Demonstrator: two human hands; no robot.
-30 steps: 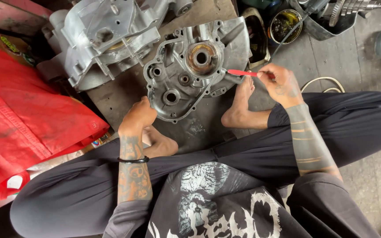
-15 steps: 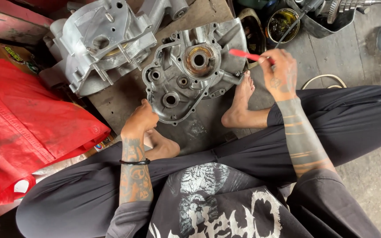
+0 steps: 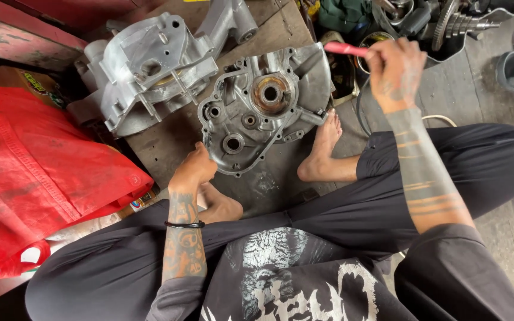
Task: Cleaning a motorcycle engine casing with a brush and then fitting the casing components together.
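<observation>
I'm sitting cross-legged on the floor of an engine repair workshop. In front of me at 12 o'clock an open, grimy crankcase half [image 3: 266, 110] lies on a stained board [image 3: 168, 145], with a second casing [image 3: 150, 68] at 11 o'clock. At 1 o'clock, gears [image 3: 456, 24] and loose metal parts lie piled in a tray. The concrete floor [image 3: 477, 95] at 2 o'clock is dirty, and a red cloth bag [image 3: 37, 172] lies at 9 o'clock.

Two engine case halves [image 3: 266, 107] [image 3: 150, 68], one red-handled tool [image 3: 345, 49], one red bag [image 3: 37, 172].
</observation>
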